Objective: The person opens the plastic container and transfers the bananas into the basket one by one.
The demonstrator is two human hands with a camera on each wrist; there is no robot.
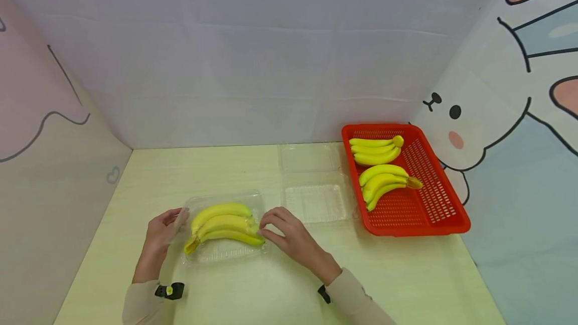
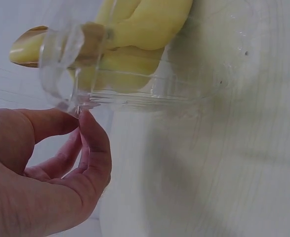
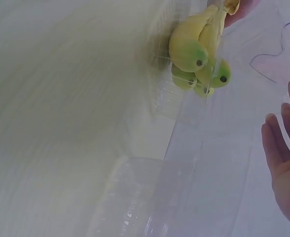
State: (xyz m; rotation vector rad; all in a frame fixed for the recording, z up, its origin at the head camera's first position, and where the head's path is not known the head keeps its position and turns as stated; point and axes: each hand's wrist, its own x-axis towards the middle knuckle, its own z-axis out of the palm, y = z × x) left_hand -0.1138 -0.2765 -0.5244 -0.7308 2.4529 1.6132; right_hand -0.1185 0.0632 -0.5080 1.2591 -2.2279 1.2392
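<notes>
A bunch of yellow bananas (image 1: 226, 227) lies in a clear plastic container (image 1: 221, 255) in the head view. In the left wrist view the brown stem end sticks out past the container's rim. My left hand (image 1: 159, 232) is at the container's left side; its thumb and index finger (image 2: 96, 140) pinch the clear plastic edge. At the other end, by the greenish banana tips, my right hand (image 1: 291, 237) hovers. Its fingers (image 3: 273, 143) look fairly straight in the right wrist view, with nothing seen gripped. Transparent plastic makes the lid's exact position hard to tell.
A red basket (image 1: 440, 227) at the right holds two more banana bunches (image 1: 377, 150). Beside it, at the back of the pale table (image 1: 271, 295), lies another clear container (image 1: 316, 202), opened flat. Printed cloth walls (image 1: 271, 64) enclose the back and sides.
</notes>
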